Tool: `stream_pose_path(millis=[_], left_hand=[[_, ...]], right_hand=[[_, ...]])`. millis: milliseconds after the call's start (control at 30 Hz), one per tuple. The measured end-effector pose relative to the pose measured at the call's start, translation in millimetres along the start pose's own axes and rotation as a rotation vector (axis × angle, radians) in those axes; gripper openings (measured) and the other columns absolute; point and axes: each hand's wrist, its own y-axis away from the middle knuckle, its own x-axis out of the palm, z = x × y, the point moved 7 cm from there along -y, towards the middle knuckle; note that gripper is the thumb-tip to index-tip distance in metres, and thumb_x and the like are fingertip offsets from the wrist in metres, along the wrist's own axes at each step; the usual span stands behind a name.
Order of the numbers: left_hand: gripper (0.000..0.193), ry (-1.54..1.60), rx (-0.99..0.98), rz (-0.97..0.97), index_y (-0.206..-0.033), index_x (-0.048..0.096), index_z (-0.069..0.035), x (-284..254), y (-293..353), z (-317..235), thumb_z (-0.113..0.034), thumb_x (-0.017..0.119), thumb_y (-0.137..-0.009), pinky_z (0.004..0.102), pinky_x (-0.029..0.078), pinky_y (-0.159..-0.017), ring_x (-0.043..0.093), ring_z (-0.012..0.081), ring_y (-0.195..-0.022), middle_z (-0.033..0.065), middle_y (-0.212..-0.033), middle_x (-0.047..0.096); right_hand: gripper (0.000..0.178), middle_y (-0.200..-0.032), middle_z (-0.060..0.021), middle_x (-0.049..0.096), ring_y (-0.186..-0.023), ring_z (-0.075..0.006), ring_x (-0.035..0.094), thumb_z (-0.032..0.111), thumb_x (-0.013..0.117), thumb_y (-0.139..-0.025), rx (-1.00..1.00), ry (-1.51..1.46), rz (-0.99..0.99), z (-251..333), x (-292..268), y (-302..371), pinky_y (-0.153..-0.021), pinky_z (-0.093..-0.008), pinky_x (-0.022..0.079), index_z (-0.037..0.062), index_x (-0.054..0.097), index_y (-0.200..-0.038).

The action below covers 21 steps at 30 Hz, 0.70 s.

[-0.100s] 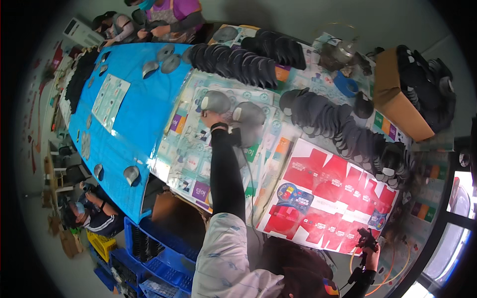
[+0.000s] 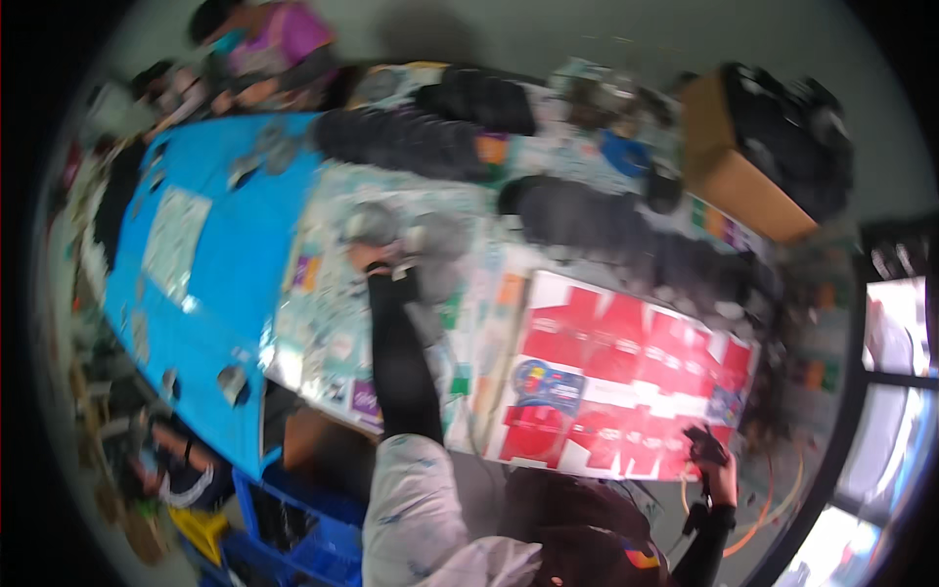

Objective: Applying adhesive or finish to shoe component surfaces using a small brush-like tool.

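Observation:
In the blurred head view, my left hand (image 2: 374, 256), at the end of a black sleeve, is closed at the near edge of a grey rounded, cup-like piece (image 2: 374, 222); its fingertips are partly hidden. Right beside it, on the printed sheets (image 2: 337, 323), sits a second grey rounded piece (image 2: 437, 235). Over the near right corner of a red and white printed board (image 2: 597, 382), my right hand (image 2: 720, 474) is wrapped round a black object (image 2: 702, 445) whose kind I cannot make out.
Overlapping rows of dark curved pieces (image 2: 587, 220) line the table's far side. A cardboard box (image 2: 748, 191) of dark pieces stands far right. Grey pieces lie on a blue sheet (image 2: 235, 225) at left. Blue crates (image 2: 293, 548) stand near left. Other people (image 2: 284, 59) work beyond.
The whole view has slid left and grown blurred. Both hands keep nearly the same places relative to the table, the left still at the grey piece, the right still with the black object.

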Motion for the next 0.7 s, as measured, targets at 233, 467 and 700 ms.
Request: stream_pose_path(millis=[233,467,700], left_hand=[[0.049,0.838,-0.224,-0.575,-0.125,0.054,0.013,-84.9,74.7,-111.5,-0.03,0.059,-0.103,0.0445,0.054,-0.095,0.068,0.0379,-0.102,0.0285,-0.112,0.068],[0.032,0.933,-0.065,0.095,-0.11,0.07,-0.002,-3.0,103.4,-314.8,-0.03,0.072,-0.096,0.0386,0.055,-0.088,0.074,0.0284,-0.099,0.0137,-0.103,0.078],[0.067,0.298,0.22,0.35,-0.096,0.079,-0.004,47.2,34.9,-375.3,-0.068,0.063,-0.088,0.05,0.052,-0.087,0.069,0.0417,-0.1,0.0219,-0.096,0.074]], right_hand=[[0.048,-0.108,-0.0058,0.073,-0.092,-0.0183,0.074,-0.007,0.057,-0.077,0.137,-0.118,-0.084,-20.6,-6.5,6.6,-0.058,-0.0256,0.054,0.0029,0.067,-0.122],[0.046,-0.106,-0.0046,0.073,-0.091,-0.0166,0.073,-0.005,0.055,-0.077,0.117,-0.174,-0.102,-19.5,-10.5,31.5,-0.055,-0.0246,0.054,0.0006,0.068,-0.12],[0.048,-0.105,-0.0057,0.072,-0.09,-0.0164,0.073,-0.006,0.057,-0.074,0.141,-0.18,-0.204,-40.4,-33.2,72.8,-0.052,-0.0233,0.053,-0.0017,0.067,-0.122]])
